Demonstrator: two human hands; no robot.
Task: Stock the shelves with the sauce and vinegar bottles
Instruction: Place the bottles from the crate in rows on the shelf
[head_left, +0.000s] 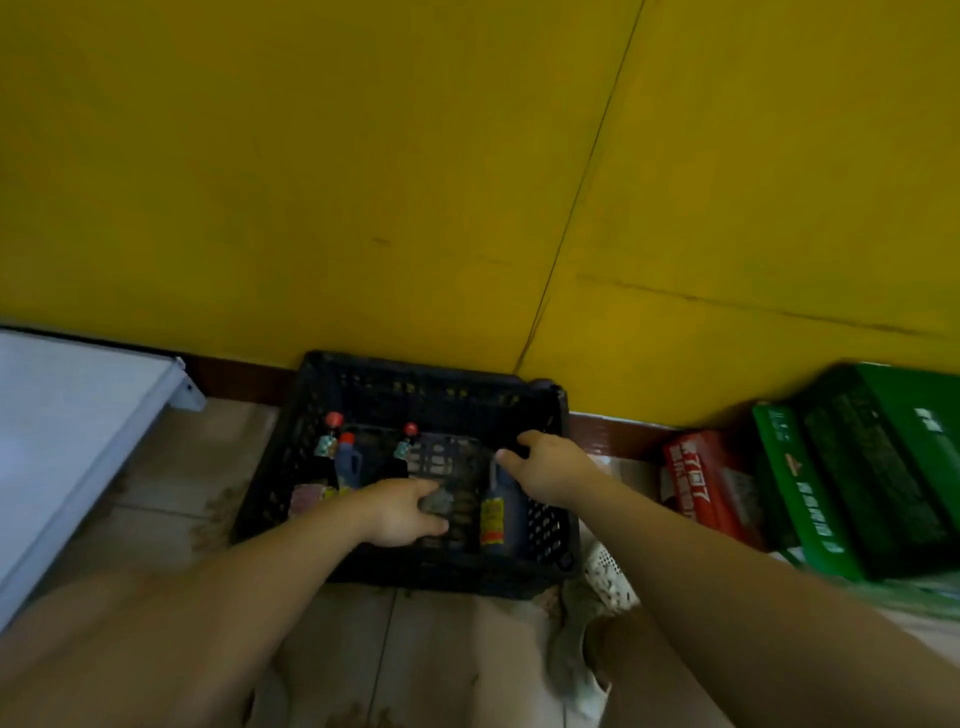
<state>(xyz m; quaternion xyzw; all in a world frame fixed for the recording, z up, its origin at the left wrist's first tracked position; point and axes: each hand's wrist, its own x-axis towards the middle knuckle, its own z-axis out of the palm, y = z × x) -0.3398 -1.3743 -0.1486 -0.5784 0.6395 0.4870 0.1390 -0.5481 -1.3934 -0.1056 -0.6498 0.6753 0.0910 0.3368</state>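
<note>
Black plastic crate (545, 519) against the yellow wall (363, 182); red-capped bottles (332, 447) stand along its left side. Left hand (402, 512), fingers spread and empty, is over its bare centre. Right hand (548, 470) reaches over a dark bottle (498, 512) at its right wall; grasp cannot be told.

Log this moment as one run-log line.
stage: picking | left hand: reaching into black crate, empty | right hand: over yellow-labelled bottle | shelf: out of view
</note>
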